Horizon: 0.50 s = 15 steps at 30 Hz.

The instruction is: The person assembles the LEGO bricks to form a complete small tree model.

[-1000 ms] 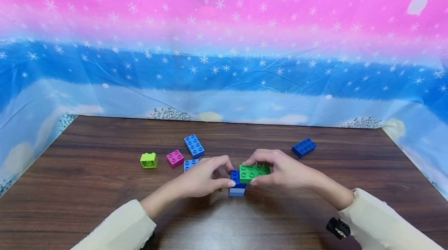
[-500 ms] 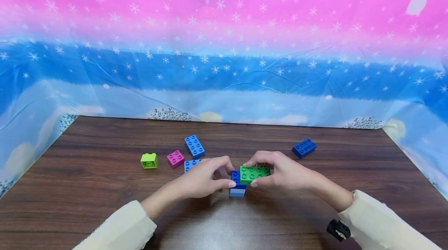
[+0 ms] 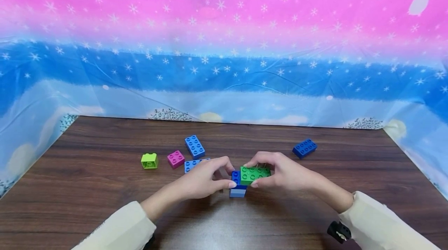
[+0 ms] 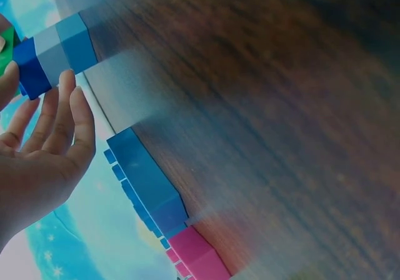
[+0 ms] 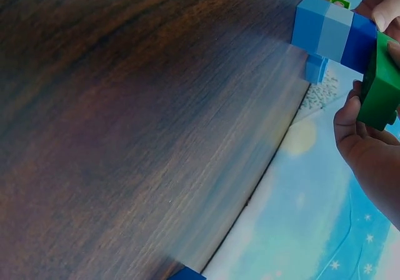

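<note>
Your right hand [image 3: 285, 174] holds the green block [image 3: 254, 176] between thumb and fingers, the thumb on its near side, and your left hand [image 3: 203, 180] pinches the dark blue block [image 3: 235, 177] narrowly, while its other fingers stand rather loose beside the stack. The green block is at the top of this stack: it covers the right part of the dark blue block, leaves some studs free at the left, and the rest hangs out to the right without support. Below the dark blue block you have a pale block [image 5: 335, 31] and then a blue block [image 5: 310, 25], which seems to stand on the table [image 3: 87, 203]. I judge that you are now fitting green on dark blue, but whether the studs are fully locked I cannot tell. For a good joint, please keep the two blocks parallel and press straight down above the overlap, because a push on the hanging end could tip the column. Let your left hand steady the lower blocks also, not only the top one. The pink block [image 3: 175, 159] lies well apart at your left, so it should not disturb you.
</note>
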### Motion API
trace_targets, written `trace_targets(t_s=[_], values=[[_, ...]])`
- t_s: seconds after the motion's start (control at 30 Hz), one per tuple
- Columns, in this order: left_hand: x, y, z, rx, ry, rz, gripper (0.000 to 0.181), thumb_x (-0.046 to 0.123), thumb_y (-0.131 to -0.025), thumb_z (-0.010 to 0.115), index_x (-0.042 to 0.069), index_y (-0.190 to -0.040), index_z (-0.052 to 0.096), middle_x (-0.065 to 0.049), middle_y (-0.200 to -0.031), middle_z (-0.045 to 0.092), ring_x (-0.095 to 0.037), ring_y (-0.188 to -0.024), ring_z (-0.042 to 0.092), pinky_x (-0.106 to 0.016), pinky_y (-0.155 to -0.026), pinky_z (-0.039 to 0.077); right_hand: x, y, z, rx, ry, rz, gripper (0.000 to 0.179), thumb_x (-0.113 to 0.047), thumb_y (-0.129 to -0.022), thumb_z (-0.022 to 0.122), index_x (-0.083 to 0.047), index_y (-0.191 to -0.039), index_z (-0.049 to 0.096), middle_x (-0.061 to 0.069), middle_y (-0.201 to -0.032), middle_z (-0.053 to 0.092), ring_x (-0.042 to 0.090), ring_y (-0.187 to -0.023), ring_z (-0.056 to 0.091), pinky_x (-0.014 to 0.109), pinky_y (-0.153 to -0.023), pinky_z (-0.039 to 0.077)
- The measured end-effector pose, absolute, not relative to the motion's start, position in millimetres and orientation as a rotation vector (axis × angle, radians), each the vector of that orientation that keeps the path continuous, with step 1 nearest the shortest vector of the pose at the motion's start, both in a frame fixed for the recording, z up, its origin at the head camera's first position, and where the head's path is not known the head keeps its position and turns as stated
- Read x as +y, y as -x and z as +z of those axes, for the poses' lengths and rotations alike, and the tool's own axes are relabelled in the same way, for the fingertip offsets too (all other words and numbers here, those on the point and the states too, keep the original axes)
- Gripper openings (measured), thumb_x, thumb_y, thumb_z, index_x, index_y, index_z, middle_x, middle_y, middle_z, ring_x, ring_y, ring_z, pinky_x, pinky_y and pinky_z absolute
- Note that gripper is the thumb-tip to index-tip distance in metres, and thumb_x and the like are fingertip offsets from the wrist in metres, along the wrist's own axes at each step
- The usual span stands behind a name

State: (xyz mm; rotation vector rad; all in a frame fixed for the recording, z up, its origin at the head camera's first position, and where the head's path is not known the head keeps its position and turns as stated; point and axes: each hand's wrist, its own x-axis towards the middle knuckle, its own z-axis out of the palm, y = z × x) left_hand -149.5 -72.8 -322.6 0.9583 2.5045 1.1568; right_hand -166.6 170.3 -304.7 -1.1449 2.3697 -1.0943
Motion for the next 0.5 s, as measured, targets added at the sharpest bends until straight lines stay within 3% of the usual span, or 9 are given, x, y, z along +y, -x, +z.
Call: trace_targets(t_s=[0.5], values=[[-77.6,151.4,-317.9,2.454,-1.004,1.13,0.024,0.022,-0.088,0.063,0.008,-0.106,0.056,-0.003,-0.095,0.062,-0.013,-0.086,0.059,-0.024,-0.074,0.048,170.5,165.9,-302.8,2.369,1.156,-1.094,0.035,-0.022,-0.082,0.069,-0.011,-0.114,0.06,-0.002,-0.099,0.058,0.016,-0.082,0.052,0.027,-0.07,0.047]])
